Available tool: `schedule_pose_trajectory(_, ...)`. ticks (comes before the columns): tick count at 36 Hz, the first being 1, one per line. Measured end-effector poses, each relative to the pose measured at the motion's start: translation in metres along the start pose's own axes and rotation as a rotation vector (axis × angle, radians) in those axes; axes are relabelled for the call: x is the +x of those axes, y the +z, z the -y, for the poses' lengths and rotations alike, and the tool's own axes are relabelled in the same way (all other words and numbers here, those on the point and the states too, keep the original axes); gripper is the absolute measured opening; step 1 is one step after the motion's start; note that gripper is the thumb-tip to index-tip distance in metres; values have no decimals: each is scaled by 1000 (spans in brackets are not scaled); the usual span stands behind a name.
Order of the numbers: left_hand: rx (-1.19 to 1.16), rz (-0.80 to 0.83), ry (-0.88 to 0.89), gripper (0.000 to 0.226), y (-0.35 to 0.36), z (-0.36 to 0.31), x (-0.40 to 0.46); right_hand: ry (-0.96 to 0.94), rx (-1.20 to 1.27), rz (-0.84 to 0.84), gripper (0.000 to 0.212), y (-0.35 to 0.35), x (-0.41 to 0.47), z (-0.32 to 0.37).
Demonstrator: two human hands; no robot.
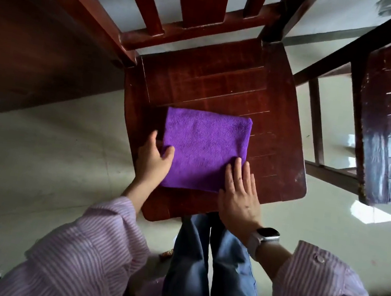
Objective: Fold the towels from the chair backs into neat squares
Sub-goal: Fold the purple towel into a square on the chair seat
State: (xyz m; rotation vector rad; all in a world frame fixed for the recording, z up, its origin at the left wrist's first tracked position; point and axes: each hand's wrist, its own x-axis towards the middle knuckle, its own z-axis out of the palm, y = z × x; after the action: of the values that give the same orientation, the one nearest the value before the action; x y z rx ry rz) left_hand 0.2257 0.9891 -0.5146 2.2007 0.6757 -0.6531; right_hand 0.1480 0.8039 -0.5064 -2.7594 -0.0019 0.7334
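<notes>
The towel [204,150] lies on the seat [224,88] as an almost neat square; our left hand [154,160] holds its left edge with the thumb on top, and our right hand [239,195] presses it flat with straight fingers. This one looks nearly done; we see no other towels, so we cannot tell what is left.

No text, label, brand, number or sign can be read anywhere in this view. The smartwatch [268,234] face is dark and shows nothing legible, and the purple towel [204,149], the wooden chair seat [224,86] and the striped sleeves carry no tag or print that can be made out.
</notes>
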Motion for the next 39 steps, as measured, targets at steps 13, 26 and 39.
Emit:
schedule_pose_trajectory(13,-194,255,-193,33,-14,10,2,-140,144,-13,41,-12,-37,-15)
schedule_pose_trajectory(26,167,-39,149,29,-17,17,-11,642,658,-64,26,-23,13,1)
schedule_pose_trajectory(39,156,-34,-3,42,-9,6,-5,566,638,-42,38,-23,18,-9)
